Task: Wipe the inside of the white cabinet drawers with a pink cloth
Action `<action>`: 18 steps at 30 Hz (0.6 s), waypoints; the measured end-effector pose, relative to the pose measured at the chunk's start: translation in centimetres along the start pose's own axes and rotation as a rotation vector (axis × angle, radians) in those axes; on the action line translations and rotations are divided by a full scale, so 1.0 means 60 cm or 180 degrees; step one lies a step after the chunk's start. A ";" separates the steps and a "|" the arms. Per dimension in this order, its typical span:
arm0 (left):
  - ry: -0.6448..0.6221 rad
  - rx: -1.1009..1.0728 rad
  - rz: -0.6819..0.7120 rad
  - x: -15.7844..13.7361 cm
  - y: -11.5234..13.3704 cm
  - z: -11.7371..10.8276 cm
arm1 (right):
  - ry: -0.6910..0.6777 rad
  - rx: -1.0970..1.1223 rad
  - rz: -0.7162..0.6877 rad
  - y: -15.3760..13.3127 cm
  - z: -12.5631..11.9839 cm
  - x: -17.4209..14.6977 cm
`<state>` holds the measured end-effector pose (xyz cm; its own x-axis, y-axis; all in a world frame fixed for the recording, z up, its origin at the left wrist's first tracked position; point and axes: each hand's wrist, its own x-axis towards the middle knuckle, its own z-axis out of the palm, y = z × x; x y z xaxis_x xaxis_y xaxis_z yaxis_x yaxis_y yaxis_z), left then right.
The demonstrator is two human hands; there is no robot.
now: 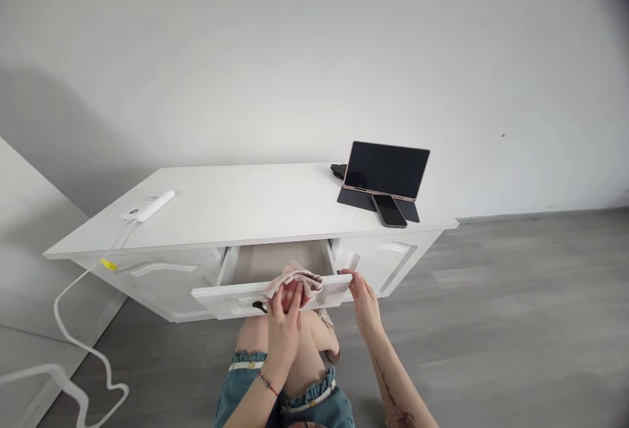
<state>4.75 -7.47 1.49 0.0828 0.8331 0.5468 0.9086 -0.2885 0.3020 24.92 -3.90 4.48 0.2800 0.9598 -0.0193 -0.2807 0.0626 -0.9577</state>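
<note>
A white drawer (230, 295) is pulled out of the low cabinet, and its grey inside shows. My left hand (285, 313) holds a crumpled pink cloth (293, 275) against the middle of the drawer front, partly over its top edge. Just left of the cloth is a dark drawer handle (259, 307), partly hidden. My right hand (362, 293) grips the right end of the drawer front, fingers over the top corner.
On the white cabinet top (246, 202) a tablet (387, 169) stands on a dark cover with a phone (390, 211) before it. A dark folded item (338, 171) lies behind. At left, a white power bank (154, 205) trails a white cable (61, 323) to the floor.
</note>
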 end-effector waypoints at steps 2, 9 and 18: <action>-0.0508 0.0052 0.0191 0.014 0.029 0.001 | -0.0104 0.0077 0.0090 -0.005 -0.002 0.005; -0.1628 -0.0046 0.0871 0.057 0.098 -0.016 | 0.0018 0.0353 0.0447 -0.003 -0.011 0.022; -0.0115 0.0367 0.0411 0.012 -0.035 -0.022 | -0.0038 0.0553 0.0484 0.002 -0.011 0.029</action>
<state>2.35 -6.90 2.27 0.2146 0.8096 0.5463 0.9302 -0.3400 0.1384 25.95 -2.42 4.14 0.2118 0.9649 -0.1554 -0.4731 -0.0379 -0.8802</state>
